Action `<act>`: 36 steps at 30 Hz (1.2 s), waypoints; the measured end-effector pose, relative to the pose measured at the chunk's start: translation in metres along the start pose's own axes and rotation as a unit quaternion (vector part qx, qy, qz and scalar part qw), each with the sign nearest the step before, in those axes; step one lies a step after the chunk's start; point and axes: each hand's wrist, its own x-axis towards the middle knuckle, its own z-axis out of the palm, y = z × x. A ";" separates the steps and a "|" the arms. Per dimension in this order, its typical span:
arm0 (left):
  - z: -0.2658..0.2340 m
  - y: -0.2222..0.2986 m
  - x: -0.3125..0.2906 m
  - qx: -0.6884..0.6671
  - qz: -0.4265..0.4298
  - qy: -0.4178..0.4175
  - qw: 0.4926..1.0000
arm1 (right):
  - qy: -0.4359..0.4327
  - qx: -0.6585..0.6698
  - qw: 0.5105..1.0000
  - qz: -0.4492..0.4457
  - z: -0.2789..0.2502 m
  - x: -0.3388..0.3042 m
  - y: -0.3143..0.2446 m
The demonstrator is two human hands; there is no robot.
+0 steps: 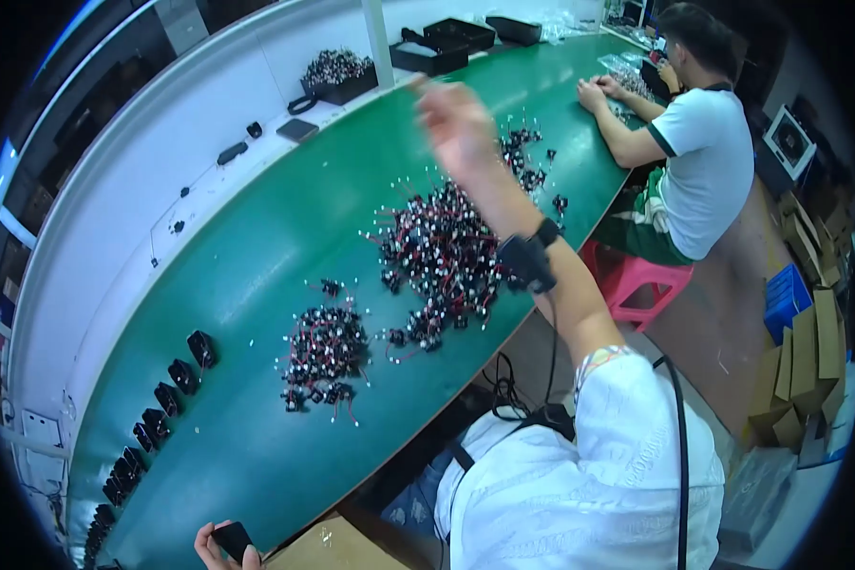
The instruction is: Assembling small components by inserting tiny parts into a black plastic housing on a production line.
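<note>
My left hand (205, 548) is at the bottom edge, above the table's near side, with fingers and thumb closed round a small flat black rectangular part (231, 541). My right hand (458, 126) is raised over the far half of the table, smeared by motion, so its fingers are hard to make out. Below and beside that arm spreads a large heap of small black parts with red wires and white connector ends (442, 247). A smaller heap of the same wired parts (325, 350) sits nearer. Along the left edge stands a row of black blocks (166, 399).
The long green table (247, 275) curves toward the back. A black bin of wired parts (337, 78) and black trays (446, 46) line its far side. A co-worker (703, 161) sits on a pink stool (641, 282) at right. Cardboard boxes (798, 370) stand behind.
</note>
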 end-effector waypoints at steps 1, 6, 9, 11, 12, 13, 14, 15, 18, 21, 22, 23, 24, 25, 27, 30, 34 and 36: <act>0.002 0.001 0.005 -0.012 -0.015 -0.005 1.000 | 0.176 0.031 0.975 -0.133 -0.041 0.016 -0.019; -0.004 0.003 0.010 -0.010 -0.038 -0.005 0.999 | -0.062 -0.273 0.958 0.063 0.012 -0.028 0.068; 0.007 -0.002 0.017 0.016 0.007 -0.032 0.999 | -0.265 -0.272 0.894 0.237 0.062 -0.060 0.120; 0.020 0.015 0.009 0.007 0.033 -0.066 0.997 | -0.400 -0.359 0.826 0.172 0.091 -0.086 0.146; 0.021 0.020 0.005 0.011 0.030 -0.065 0.997 | -0.476 -0.345 0.788 0.185 0.105 -0.095 0.155; 0.020 0.022 0.001 0.020 0.017 -0.065 0.998 | -0.546 -0.320 0.757 0.162 0.116 -0.105 0.172; 0.020 0.024 -0.004 0.028 0.003 -0.064 0.998 | -0.606 -0.336 0.704 0.158 0.128 -0.115 0.185; 0.019 0.028 -0.010 0.010 -0.036 -0.046 0.998 | -0.655 -0.351 0.648 0.163 0.139 -0.124 0.199; 0.003 0.014 -0.047 -0.026 -0.079 0.015 0.996 | -0.759 -0.428 0.480 0.100 0.176 -0.139 0.227; -0.018 -0.018 -0.083 -0.048 -0.060 0.071 0.995 | -0.806 -0.415 0.417 0.063 0.203 -0.138 0.243; -0.028 -0.033 -0.091 -0.026 -0.020 0.069 0.997 | -0.808 -0.408 0.418 0.076 0.202 -0.129 0.242; -0.017 -0.018 -0.093 -0.044 -0.036 0.121 0.991 | -0.829 -0.389 0.394 0.078 0.201 -0.123 0.253; -0.019 -0.017 -0.100 -0.073 -0.073 0.113 0.988 | -0.831 -0.404 0.370 0.098 0.205 -0.116 0.256; -0.021 -0.024 -0.111 -0.093 -0.076 0.132 0.984 | -0.823 -0.419 0.366 0.114 0.210 -0.114 0.265; -0.027 -0.045 -0.135 -0.119 -0.067 0.188 0.973 | -0.803 -0.427 0.405 0.092 0.215 -0.117 0.277; -0.036 -0.044 -0.179 -0.013 -0.172 0.272 0.947 | -0.821 -0.345 0.444 0.102 0.254 -0.146 0.288; -0.053 -0.060 -0.235 -0.059 -0.239 0.347 0.905 | -0.785 -0.208 0.580 0.062 0.335 -0.206 0.305; -0.047 -0.061 -0.250 -0.047 -0.248 0.369 0.895 | -0.782 -0.152 0.600 0.069 0.376 -0.254 0.322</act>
